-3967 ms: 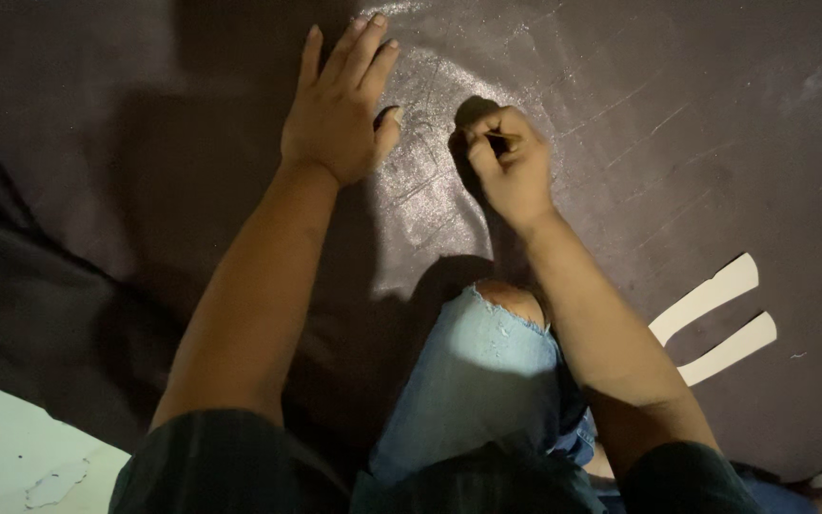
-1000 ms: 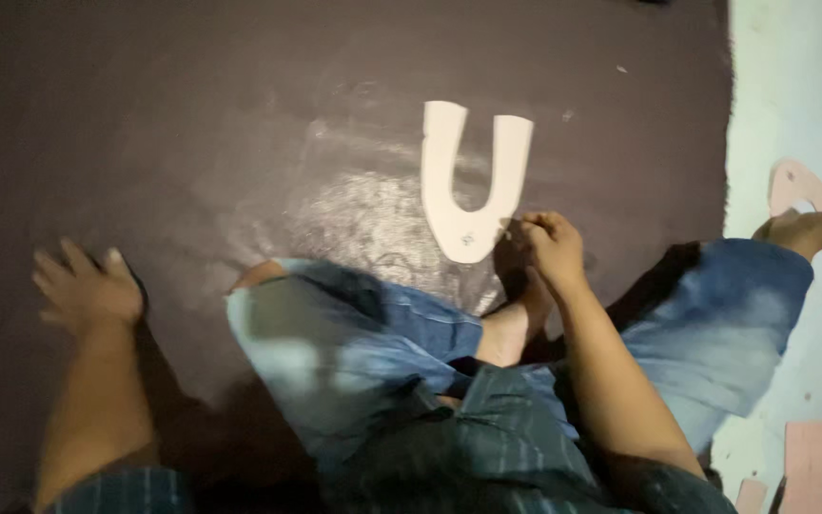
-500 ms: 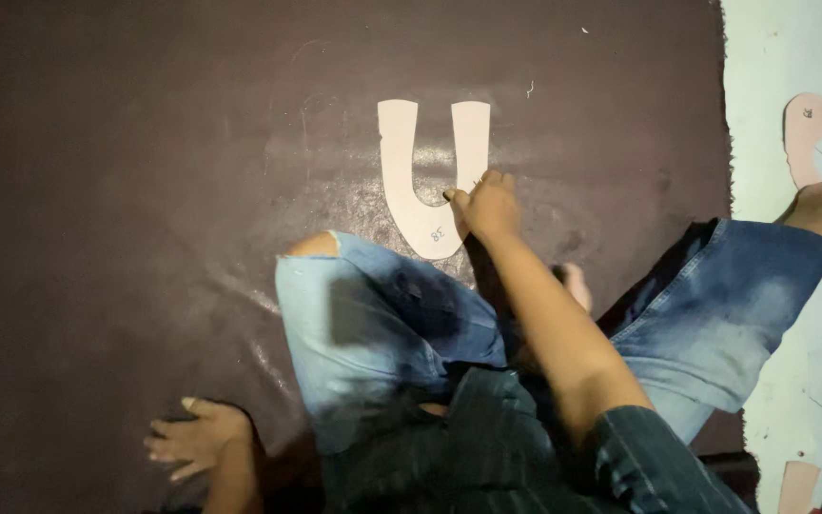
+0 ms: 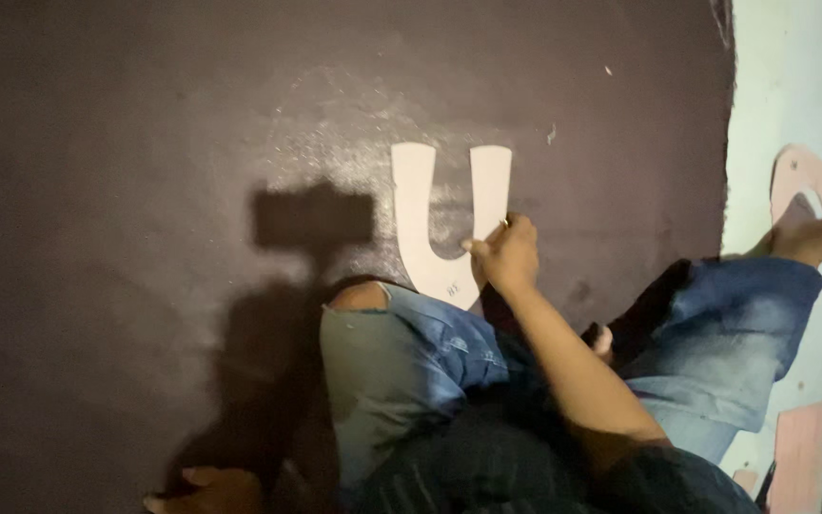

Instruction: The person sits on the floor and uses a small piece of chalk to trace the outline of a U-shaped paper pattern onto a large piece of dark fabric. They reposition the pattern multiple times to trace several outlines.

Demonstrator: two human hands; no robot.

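My left hand (image 4: 204, 487) sits at the bottom edge of view, planted on the dark sheet (image 4: 145, 143), fingers spread flat, holding nothing; only part of it shows. My knee in torn blue jeans (image 4: 401, 352) is folded in front of me, bare skin showing through the rip at the top. My right forearm runs up and left from the lower right, over the jeans; my right hand (image 4: 506, 255) is curled, fingertips pinching the inner edge of the right leg of the white U-shaped cutout (image 4: 430, 238); something small and thin sticks out by the index finger, can't tell what. The cutout lies flat on the sheet, open end pointing away from me, its curved base just beside my knee. The sheet is dark brown, faintly shiny, scuffed pale around the cutout; a blocky shadow falls left of it. Far right: the sheet ends on a pale floor (image 4: 792, 76); my bare foot (image 4: 815, 238) rests there over a pinkish curved piece (image 4: 796, 171); another pinkish piece (image 4: 796, 457) lower right.
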